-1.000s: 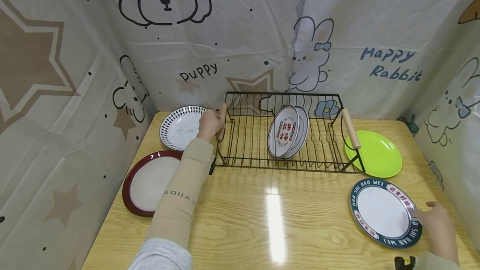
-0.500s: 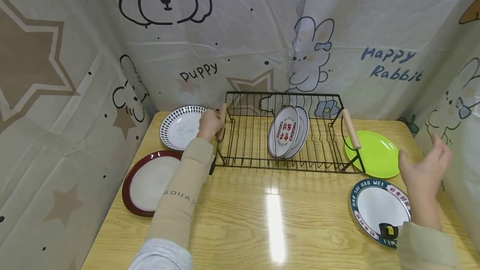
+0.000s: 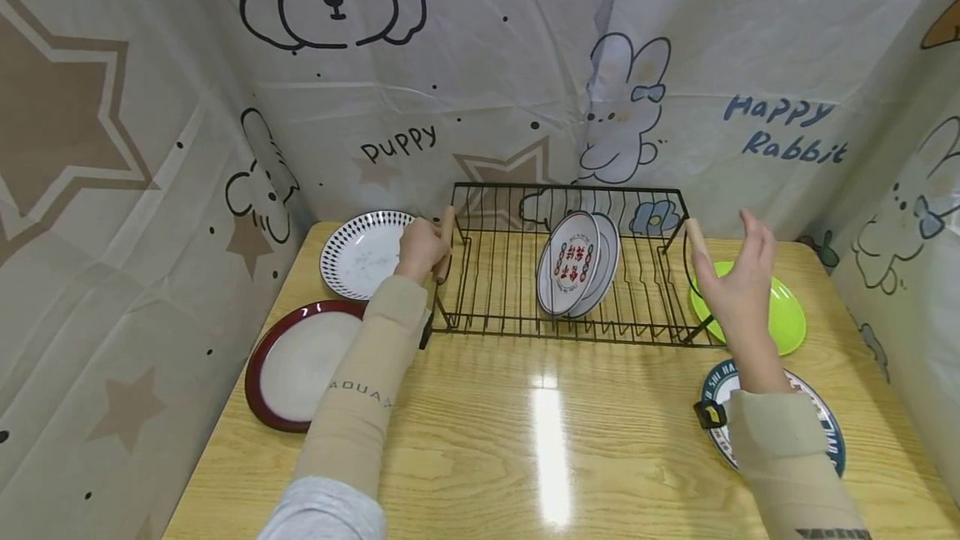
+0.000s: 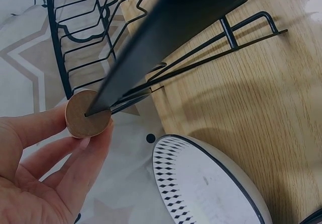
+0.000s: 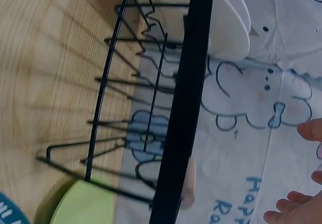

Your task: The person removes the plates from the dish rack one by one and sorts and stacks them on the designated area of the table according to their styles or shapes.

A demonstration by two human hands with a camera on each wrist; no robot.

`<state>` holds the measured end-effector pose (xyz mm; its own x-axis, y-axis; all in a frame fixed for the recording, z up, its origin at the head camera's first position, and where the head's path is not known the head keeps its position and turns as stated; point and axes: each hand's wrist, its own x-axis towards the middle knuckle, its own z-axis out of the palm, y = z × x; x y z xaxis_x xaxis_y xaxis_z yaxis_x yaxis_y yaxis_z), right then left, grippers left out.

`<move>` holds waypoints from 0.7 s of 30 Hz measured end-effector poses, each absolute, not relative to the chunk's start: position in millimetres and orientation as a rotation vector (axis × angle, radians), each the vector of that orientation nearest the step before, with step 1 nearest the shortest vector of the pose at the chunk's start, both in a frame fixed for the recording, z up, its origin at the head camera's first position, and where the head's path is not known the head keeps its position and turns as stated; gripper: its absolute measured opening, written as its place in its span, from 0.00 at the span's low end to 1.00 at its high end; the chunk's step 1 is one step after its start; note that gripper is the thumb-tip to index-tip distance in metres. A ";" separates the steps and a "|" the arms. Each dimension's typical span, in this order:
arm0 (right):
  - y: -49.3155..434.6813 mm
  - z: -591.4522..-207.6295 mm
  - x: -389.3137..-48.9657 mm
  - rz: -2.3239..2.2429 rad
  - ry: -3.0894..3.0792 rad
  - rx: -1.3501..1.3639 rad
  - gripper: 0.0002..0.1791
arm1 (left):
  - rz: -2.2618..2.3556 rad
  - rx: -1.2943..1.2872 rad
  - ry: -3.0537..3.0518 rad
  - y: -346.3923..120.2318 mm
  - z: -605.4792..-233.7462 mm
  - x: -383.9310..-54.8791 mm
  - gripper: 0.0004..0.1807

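Observation:
A black wire dish rack (image 3: 510, 332) stands on the wooden table against the cloth backdrop, with a wooden handle at each end. My left hand (image 3: 422, 250) grips the left handle (image 4: 83, 126), thumb on one side and fingertips on the other. Two white plates lean inside the rack; the front plate (image 3: 572, 265) carries red characters and partly covers the rear plate (image 3: 609, 248). Beside the right handle (image 3: 695, 240), my right hand (image 3: 742, 282) is raised with fingers spread and nothing in it. The right wrist view shows a gap between its fingers and that handle (image 5: 189, 183).
Left of the rack lie a white dish with black diamonds (image 3: 363, 261) and a maroon-rimmed plate (image 3: 262, 373). On the right, a lime green plate (image 3: 787, 315) sits behind my right hand, and a blue-rimmed plate (image 3: 831, 432) lies partly under my forearm. Patterned cloth (image 3: 510, 48) encloses the table's back and sides.
My right hand has risen off the blue-rimmed plate's edge and swung up and left to the rack's right handle. The left hand stays on the left handle; rack and plates look unmoved.

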<state>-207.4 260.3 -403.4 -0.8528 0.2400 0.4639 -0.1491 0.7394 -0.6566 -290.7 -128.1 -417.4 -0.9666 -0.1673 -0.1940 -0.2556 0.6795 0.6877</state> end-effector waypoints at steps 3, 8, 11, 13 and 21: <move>247.7 -404.0 -214.8 1.040 -2.441 -0.020 0.39 | 1.163 -0.352 2.775 -127.6 -416.9 -290.7 0.11; 229.8 -410.6 -225.5 1.068 -2.553 0.067 0.40 | 1.162 -0.348 2.776 -127.4 -416.1 -290.2 0.11; 219.1 -416.7 -230.5 1.068 -2.634 0.107 0.40 | 1.152 -0.351 2.778 -127.8 -415.9 -289.8 0.09; 211.7 -420.3 -232.8 1.074 -2.672 0.117 0.41 | 1.145 -0.351 2.782 -128.1 -416.0 -289.6 0.08; 190.3 -431.9 -236.1 1.164 -2.763 0.095 0.42 | 1.147 -0.367 2.772 -127.8 -416.6 -290.4 0.08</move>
